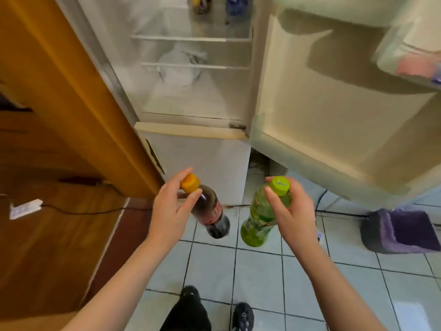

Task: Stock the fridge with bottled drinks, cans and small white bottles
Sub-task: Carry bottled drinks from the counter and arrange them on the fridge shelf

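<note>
Left grip (pixel 170 209), dark bottle (pixel 211 212); right (pixel 292 212), green (pixel 257 219)

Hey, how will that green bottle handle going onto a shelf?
The green bottle looks full, so probably heavy for its size. The right hand grips it near the cap, so it may swing. Laid down, it would likely roll.

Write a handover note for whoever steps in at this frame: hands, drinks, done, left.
Left hand grips the dark plastic bottle with an orange cap by its neck.
Right hand grips the green plastic bottle with a lime cap the same way.
Both bottles hang over the tiled floor before the open white fridge.
Done: a few blurred containers already stand on an upper shelf.
Left: shelve both bottles; no cans or small white bottles in view.
</note>
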Available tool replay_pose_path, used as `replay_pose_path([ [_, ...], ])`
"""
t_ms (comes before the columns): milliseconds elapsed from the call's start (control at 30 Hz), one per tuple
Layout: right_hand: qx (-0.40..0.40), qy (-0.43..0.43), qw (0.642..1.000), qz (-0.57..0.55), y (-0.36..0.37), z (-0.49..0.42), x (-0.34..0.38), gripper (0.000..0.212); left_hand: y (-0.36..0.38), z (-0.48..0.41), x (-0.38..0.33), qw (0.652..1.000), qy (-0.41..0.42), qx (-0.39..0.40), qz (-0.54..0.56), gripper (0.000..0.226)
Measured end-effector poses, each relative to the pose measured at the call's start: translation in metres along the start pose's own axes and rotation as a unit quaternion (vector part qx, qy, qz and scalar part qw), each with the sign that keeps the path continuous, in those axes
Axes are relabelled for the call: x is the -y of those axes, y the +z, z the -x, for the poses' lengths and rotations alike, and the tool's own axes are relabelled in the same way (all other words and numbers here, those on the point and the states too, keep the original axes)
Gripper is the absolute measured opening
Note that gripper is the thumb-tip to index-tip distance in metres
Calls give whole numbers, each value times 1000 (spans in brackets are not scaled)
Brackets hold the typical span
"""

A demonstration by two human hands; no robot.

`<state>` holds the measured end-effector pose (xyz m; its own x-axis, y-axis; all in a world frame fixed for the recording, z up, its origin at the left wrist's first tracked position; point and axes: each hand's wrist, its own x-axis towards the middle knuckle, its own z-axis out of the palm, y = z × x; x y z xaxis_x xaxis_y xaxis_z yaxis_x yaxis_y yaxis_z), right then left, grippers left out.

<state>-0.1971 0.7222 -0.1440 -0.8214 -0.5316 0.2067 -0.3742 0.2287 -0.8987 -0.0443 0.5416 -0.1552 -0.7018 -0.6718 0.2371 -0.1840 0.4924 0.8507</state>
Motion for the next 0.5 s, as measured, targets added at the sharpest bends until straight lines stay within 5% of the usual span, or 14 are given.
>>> replay_pose_path([
  [500,30,-63,997,-16,111,-174,37,9,-42,-175,70,997,59,-52,-16,38],
])
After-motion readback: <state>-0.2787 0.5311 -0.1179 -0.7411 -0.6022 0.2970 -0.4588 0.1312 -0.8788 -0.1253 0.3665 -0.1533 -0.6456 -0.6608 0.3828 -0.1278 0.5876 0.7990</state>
